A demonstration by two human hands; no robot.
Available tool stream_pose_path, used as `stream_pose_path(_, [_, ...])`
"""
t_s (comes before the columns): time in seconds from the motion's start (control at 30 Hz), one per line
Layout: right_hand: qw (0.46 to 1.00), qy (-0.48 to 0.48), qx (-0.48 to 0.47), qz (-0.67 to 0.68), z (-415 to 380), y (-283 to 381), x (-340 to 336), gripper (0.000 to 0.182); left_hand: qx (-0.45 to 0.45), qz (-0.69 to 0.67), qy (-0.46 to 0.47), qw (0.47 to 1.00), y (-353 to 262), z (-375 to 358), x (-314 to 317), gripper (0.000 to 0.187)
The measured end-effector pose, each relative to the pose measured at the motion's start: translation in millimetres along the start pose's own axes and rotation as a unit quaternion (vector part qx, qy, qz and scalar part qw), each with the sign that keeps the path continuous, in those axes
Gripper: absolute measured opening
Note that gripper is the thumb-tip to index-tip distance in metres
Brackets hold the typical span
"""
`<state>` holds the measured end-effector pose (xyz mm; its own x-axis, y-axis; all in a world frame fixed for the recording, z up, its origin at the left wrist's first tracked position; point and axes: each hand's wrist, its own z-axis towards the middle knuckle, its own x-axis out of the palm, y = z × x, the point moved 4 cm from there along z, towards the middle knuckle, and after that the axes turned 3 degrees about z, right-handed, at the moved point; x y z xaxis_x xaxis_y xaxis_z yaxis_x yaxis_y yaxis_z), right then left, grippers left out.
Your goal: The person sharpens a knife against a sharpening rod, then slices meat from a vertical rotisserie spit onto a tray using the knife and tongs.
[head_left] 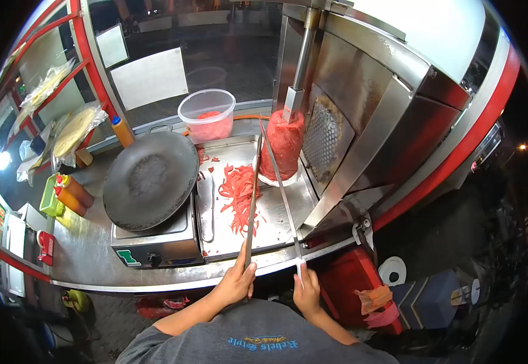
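Observation:
My left hand [236, 283] is closed around the lower end of a long dark metal rod [252, 209], which points up and away from me. Closed on its light handle, my right hand [306, 289] holds a long thin knife [284, 203]. The upper ends of rod and knife come together and overlap, forming a narrow V. Behind the knife stands a red meat cone [282, 148] on a vertical metal spit [303, 60]. Shaved red meat strips [238, 191] lie in the metal tray [217, 242] beyond my left hand.
Left of the tray, a round black griddle [182, 155] sits on a burner [179, 242]. A clear tub [206, 128] with red meat stands behind. The upright grill [367, 145] rises on the right. Sauce bottles [71, 197] and bagged flatbreads [76, 130] are far left.

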<state>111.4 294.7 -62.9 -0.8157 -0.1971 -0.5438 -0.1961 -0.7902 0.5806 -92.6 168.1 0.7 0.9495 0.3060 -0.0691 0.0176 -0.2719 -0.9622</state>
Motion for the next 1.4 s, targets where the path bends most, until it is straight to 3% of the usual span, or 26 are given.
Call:
stream_pose_path(0.1, [1.000,0.005,-0.003,0.002,-1,-12,0,0.056,0.017,-0.020,0.000,1.000,5,6,4,0.078])
stream_pose_path(0.23, [0.998,0.048,0.035,-0.019,73,11,13,0.053,0.026,-0.023,-0.005,0.999,5,16,11,0.078])
stream_pose_path(0.4, [0.996,0.068,0.051,-0.036,19,19,-20,0.059,0.058,-0.147,0.019,0.987,-8,31,1,0.069])
stream_pose_path(0.5, [0.995,0.085,0.053,-0.019,7,26,-35,0.062,0.036,-0.290,0.085,0.952,-13,39,-6,0.071])
stream_pose_path(0.57, [0.990,0.116,0.082,0.004,20,41,-36,0.063,0.008,-0.364,0.074,0.928,-18,41,-6,0.042])
stream_pose_path(0.6, [0.984,0.144,0.102,0.016,50,50,-32,0.063,-0.003,-0.404,0.091,0.910,-14,47,-9,0.038])
stream_pose_path(0.67, [0.982,0.161,0.103,0.005,92,61,-21,0.068,-0.003,-0.433,0.144,0.890,-21,53,-8,0.058])
stream_pose_path(0.7, [0.978,0.173,0.118,-0.010,106,65,-16,0.070,-0.007,-0.432,0.124,0.893,-29,53,-6,0.065])
stream_pose_path(0.77, [0.977,0.169,0.127,0.030,107,70,-15,0.070,0.007,-0.486,0.137,0.863,-21,58,-8,0.065])
stream_pose_path(0.87, [0.989,0.107,0.025,0.095,73,63,-20,0.070,-0.012,-0.589,0.173,0.789,0,49,-15,0.064])
stream_pose_path(0.93, [0.922,0.172,0.250,0.241,37,43,-25,0.070,-0.013,-0.637,0.190,0.747,16,33,-23,0.062])
stream_pose_path(0.97, [0.859,0.199,0.358,0.308,15,36,-27,0.070,-0.003,-0.618,0.199,0.760,21,23,-29,0.062])
stream_pose_path(1.0, [0.891,0.184,0.298,0.287,6,30,-27,0.070,0.011,-0.594,0.195,0.780,37,11,-37,0.058])
stream_pose_path(1.03, [0.889,0.184,0.300,0.294,-5,24,-29,0.071,0.025,-0.567,0.193,0.800,49,4,-43,0.058])
stream_pose_path(1.07, [0.886,0.183,0.304,0.301,-12,21,-32,0.071,0.018,-0.494,0.135,0.859,44,-5,-46,0.049])
stream_pose_path(1.13, [0.865,0.165,0.334,0.338,-20,20,-39,0.073,0.004,-0.333,0.019,0.943,24,-35,-51,0.058])
stream_pose_path(1.27, [0.758,0.156,0.442,0.453,-41,-3,-66,0.074,0.024,-0.186,0.042,0.981,34,-45,-52,0.076])
stream_pose_path(1.4, [0.661,0.165,0.489,0.545,-69,-21,-118,0.074,0.048,-0.183,0.051,0.981,26,-48,-58,0.071])
